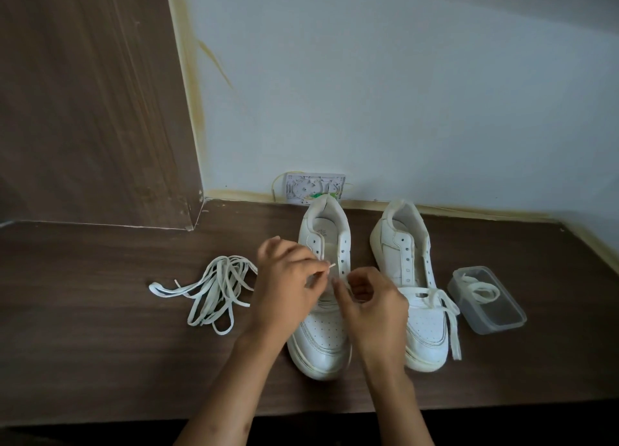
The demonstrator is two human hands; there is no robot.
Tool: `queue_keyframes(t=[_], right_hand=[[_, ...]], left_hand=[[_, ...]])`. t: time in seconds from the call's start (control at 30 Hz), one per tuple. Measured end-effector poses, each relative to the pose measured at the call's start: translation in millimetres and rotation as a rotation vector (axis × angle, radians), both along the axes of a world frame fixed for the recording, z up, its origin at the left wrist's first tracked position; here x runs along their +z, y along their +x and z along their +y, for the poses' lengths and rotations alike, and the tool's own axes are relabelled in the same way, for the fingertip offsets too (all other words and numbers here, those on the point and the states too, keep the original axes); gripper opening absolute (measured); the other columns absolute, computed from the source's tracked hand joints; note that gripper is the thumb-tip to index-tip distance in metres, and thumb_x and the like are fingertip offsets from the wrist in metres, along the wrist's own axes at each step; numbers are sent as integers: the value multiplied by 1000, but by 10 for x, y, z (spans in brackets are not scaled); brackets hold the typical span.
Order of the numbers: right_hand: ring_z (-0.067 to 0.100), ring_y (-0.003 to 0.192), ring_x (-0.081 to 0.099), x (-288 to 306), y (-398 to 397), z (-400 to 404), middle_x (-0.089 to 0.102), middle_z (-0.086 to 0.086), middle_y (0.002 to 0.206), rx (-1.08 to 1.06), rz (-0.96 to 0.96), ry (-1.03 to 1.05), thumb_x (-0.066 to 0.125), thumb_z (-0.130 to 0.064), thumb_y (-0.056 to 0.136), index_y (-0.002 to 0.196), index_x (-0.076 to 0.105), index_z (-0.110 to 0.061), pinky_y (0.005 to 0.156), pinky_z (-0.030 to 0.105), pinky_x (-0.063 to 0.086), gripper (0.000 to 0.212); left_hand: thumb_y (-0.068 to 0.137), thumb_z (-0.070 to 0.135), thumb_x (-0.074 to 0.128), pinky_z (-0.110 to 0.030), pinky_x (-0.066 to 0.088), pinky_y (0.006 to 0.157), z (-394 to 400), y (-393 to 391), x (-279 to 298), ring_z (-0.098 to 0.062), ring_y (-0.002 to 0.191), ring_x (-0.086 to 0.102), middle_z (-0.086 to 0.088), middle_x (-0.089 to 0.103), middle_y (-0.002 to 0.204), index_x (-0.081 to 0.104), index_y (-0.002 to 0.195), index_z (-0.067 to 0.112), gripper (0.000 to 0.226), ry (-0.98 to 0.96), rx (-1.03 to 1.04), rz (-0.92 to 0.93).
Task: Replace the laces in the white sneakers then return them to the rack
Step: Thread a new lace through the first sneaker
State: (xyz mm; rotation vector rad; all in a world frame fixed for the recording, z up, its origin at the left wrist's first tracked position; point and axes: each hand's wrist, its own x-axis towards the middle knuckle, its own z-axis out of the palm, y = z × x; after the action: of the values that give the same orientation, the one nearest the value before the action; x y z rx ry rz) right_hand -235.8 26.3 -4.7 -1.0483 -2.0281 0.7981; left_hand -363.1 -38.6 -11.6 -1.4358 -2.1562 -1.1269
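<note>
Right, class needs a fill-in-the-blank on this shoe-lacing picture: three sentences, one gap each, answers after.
1. Both hands work over the ______ sneaker of the pair, as the picture shows it.
2. The loose pile of laces lies to the ______ of the left hand.
3. The clear plastic container holds a coiled ______.

Answers: left; left; lace

Your left hand [284, 281] and right hand [370, 306] cover the middle of the near sneaker [323, 341], so you cannot tell how the lace [331, 265] runs through its lower eyelets. Both forearms are cut off at 6 o'clock. The insole print is too small to read. At 12 o'clock the sneaker's heel hides part of the wall box [313, 188]
</note>
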Motion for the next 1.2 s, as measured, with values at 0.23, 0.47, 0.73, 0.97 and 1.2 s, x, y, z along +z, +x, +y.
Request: queue_keyframes(t=[0.23, 0.47, 0.73, 0.97, 1.2], right_hand=[[0, 75, 67, 9, 23, 6, 70, -10, 79, 30, 80, -124, 75, -30, 84, 91, 72, -21, 69, 24, 57, 12], [-1, 78, 67, 56, 61, 24, 71, -12, 79, 75, 154, -145, 69, -18, 90, 96, 71, -22, 67, 13, 52, 8], [-4, 81, 67, 36, 111, 89, 72, -17, 83, 116, 146, -122, 67, -11, 91, 99, 75, -17, 68, 6, 47, 13], [-1, 81, 68, 20, 86, 99, 73, -12, 85, 122, 168, -148, 70, -18, 90, 98, 76, -17, 70, 10, 50, 10], [7, 73, 66, -8, 38, 135, 69, -4, 82, 157, 147, -152, 65, -21, 93, 93, 68, -18, 64, 19, 51, 4]], left_hand=[[67, 31, 86, -46, 26, 101, 49, 71, -35, -19, 103, 43, 12, 59, 97, 77, 75, 34, 12, -87, 45, 2], [65, 22, 86, -50, 29, 99, 131, 184, -56, -23, 110, 37, 15, 57, 106, 75, 70, 36, 19, -78, 166, -214], [67, 31, 87, -52, 29, 99, 144, 173, -55, -13, 107, 32, 18, 55, 103, 75, 69, 40, 15, -18, 191, -372], [65, 38, 87, -44, 31, 94, 152, 123, -109, -12, 104, 32, 20, 52, 101, 75, 72, 44, 15, 2, 138, -348], [74, 47, 77, -42, 22, 101, 84, -2, -112, -3, 112, 29, 26, 48, 116, 76, 81, 43, 9, 9, -53, -254]])
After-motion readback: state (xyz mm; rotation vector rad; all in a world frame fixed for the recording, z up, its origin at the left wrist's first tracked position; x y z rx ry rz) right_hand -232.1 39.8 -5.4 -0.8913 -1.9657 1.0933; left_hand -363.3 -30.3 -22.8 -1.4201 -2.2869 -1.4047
